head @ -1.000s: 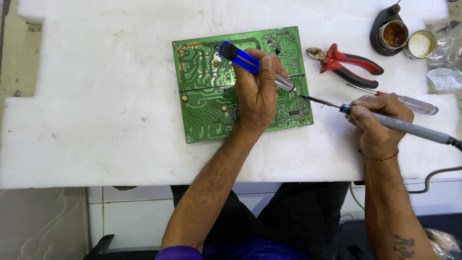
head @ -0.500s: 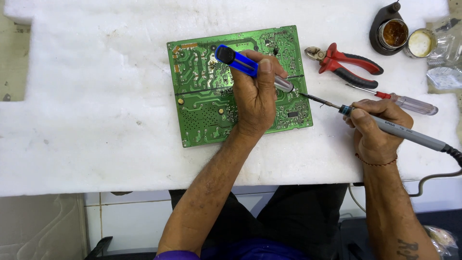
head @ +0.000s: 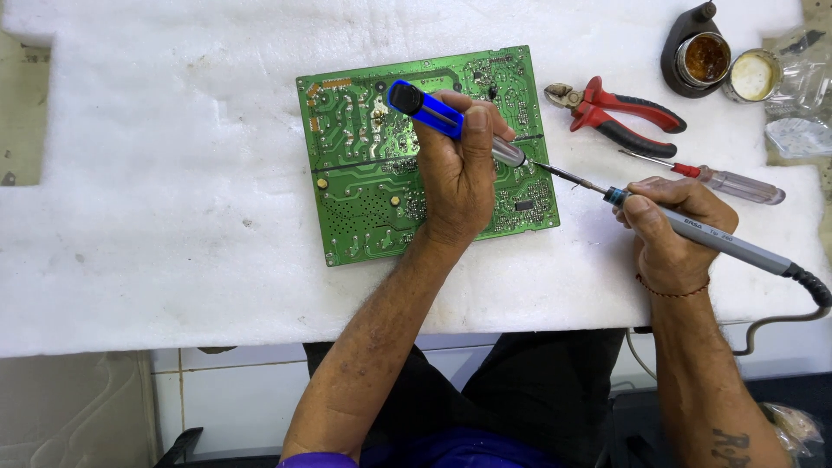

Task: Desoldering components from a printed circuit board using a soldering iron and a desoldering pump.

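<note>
A green circuit board (head: 364, 191) lies solder side up on a white foam sheet (head: 173, 173). My left hand (head: 459, 173) rests on the board and grips a blue desoldering pump (head: 425, 108), its metal nozzle pointing right toward the board's right part. My right hand (head: 672, 234) holds a grey soldering iron (head: 719, 243) like a pen. The iron's thin tip (head: 555, 172) meets the pump's nozzle just above the board. A grey cable (head: 802, 303) runs off the iron's rear end.
Red-handled pliers (head: 620, 113) and a screwdriver with a clear handle (head: 728, 182) lie right of the board. A dark stand with an amber flux tin (head: 702, 56), a second small tin (head: 752, 76) and clear plastic bags (head: 797, 130) sit at the far right corner.
The view has shifted slightly, so everything sits a little further left. Both hands keep their tools, with the iron's tip and the pump's nozzle staying together over the board.
</note>
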